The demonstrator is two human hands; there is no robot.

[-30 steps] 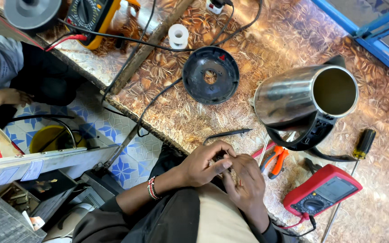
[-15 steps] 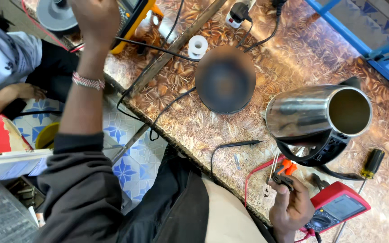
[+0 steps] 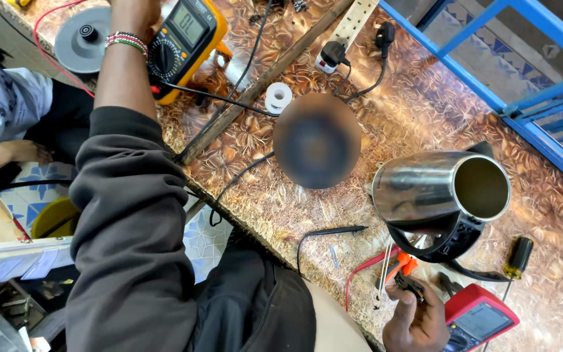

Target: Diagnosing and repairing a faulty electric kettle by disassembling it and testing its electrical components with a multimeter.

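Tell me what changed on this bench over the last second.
The left hand left the right hand, swung up across the bench and now sits at the yellow multimeter, its grip cut off by the frame edge. The right hand stayed low by the red multimeter, pinching a small dark part. The steel kettle, screwdriver and black probe lie as before.

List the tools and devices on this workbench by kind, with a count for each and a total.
Multimeters: 2, yellow and red
Kettles: 1
Screwdrivers: 1
Pliers: 1
Tape rolls: 1
Total: 6
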